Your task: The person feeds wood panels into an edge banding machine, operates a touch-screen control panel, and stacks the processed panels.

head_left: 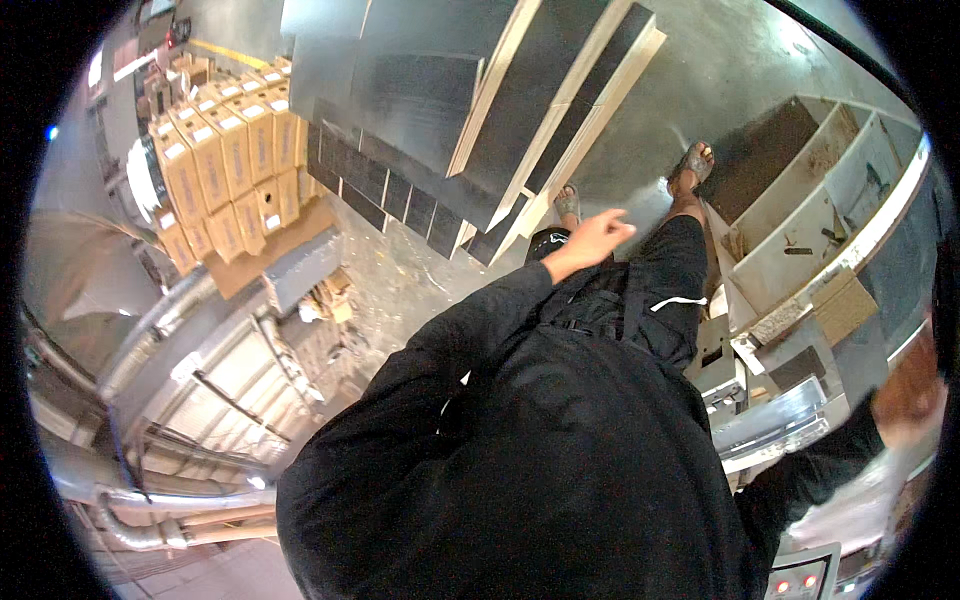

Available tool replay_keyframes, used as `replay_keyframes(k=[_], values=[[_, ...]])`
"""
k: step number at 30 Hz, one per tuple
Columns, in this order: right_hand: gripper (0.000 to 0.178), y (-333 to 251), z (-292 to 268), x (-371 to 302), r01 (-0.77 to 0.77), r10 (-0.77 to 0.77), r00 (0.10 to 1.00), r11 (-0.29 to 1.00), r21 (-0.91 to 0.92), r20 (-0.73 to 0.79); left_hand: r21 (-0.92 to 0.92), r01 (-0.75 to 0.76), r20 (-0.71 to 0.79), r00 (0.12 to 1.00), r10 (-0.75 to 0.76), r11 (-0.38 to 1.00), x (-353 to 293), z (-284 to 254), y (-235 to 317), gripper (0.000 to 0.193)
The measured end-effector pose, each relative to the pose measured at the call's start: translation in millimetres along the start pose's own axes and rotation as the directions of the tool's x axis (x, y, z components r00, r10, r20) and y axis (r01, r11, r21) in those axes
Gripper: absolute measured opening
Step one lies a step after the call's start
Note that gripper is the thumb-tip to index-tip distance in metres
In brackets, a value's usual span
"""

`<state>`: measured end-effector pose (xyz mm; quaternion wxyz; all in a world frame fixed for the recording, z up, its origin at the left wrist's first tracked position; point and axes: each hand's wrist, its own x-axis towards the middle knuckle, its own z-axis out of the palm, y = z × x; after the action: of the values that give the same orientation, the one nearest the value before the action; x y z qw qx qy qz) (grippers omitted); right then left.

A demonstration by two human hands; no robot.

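Note:
My left hand [593, 243] hovers in front of my body, above my thighs, with nothing in it. Its thumb and fingertips point right and stand a little apart. Just beyond it are stacked dark boards [420, 95] with pale edges; the hand does not appear to touch them. Out at the right rim, my right hand [908, 395] is raised beside a grey-and-white machine [770, 425]. Motion smears its fingers, so I cannot tell whether it holds or touches anything.
Brown cartons [225, 150] are piled at the far left. An open pale cabinet-like frame with compartments [800, 215] stands right of my feet. A panel with red lights [800, 578] is at the lower right. Pipes [140, 515] run along the lower left.

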<state>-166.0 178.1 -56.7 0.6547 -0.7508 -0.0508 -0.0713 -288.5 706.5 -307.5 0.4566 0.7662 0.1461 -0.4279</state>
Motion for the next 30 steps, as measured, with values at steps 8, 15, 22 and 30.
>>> replay_keyframes(k=[8,15,22,30], values=[[0.046,28.1,451.4,-133.7,-0.605,0.595,0.544,0.767,-0.214,0.592,-0.606,-0.06,-0.385,0.894,-0.227,0.793,-109.7,-82.4,-380.1,0.045],[0.075,116.6,703.9,-315.8,-0.751,0.558,0.029,0.559,-0.35,0.829,-0.938,-0.099,-0.296,0.725,-0.622,0.331,-175.0,-109.4,-556.4,0.104],[0.116,321.5,868.6,-388.1,-0.614,0.783,0.402,0.615,-0.495,0.475,-0.915,-0.296,-0.404,0.669,-0.624,0.275,-138.0,-165.3,-680.5,0.109],[0.104,376.2,913.1,-347.3,-0.827,0.791,0.492,0.555,-0.088,0.364,-0.869,-0.444,-0.493,0.811,-0.314,0.218,-73.7,-186.7,-691.4,0.1]])
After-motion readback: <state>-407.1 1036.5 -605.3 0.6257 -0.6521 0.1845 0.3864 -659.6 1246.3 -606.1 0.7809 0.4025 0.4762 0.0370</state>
